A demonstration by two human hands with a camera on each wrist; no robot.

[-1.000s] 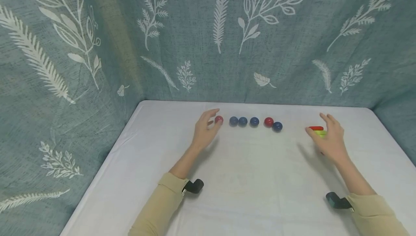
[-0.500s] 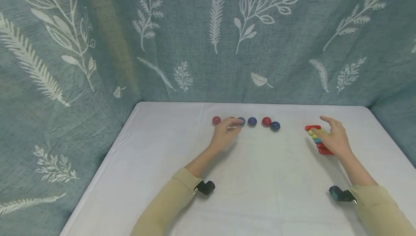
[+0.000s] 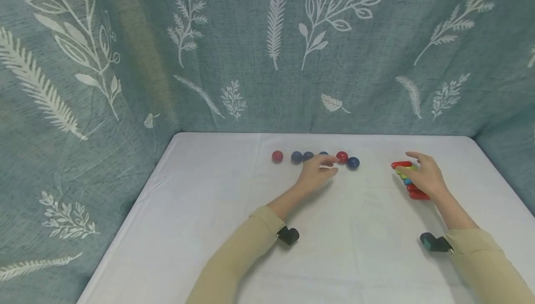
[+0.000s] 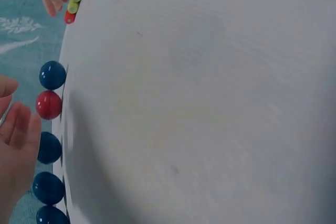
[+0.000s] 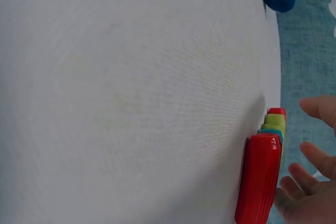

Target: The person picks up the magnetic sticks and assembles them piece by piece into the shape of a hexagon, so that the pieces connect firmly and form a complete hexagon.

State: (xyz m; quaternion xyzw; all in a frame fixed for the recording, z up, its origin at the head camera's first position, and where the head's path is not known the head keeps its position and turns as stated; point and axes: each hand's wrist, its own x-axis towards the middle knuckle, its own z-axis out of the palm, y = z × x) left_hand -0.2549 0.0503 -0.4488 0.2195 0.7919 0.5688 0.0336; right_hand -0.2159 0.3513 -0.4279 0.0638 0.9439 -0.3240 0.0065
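Glossy balls [image 4: 48, 105], glossy bars [image 5: 260, 179], matt tablecloth [image 3: 355, 229]

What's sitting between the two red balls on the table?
Three blue balls, seen in the head view; the left hand partly covers the rightmost one.

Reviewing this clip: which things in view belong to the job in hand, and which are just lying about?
Likely part of the job:
- red balls and blue balls, near the left hand
- coloured bars, near the right hand

Just setting or gear:
- white-covered table
- leaf-patterned backdrop
- black wrist cameras
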